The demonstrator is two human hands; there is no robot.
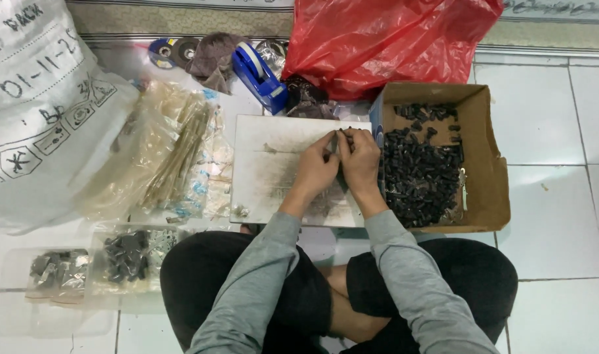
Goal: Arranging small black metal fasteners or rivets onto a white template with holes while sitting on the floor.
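left hand (316, 169) and right hand (360, 160) touching over white board (273, 167) | fingertips of both pinched together on small dark part (339, 139), axis unclear | cardboard box (489, 170) of black parts (421, 177) just right, nearer right hand

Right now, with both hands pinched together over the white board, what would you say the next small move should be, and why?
Probably a short reach by the right hand to the cardboard box beside it for another small black part. Both hands, the left hand included, meet fingertip to fingertip over the white board; whatever they pinch is too small to make out, and the box sits nearest the right hand.
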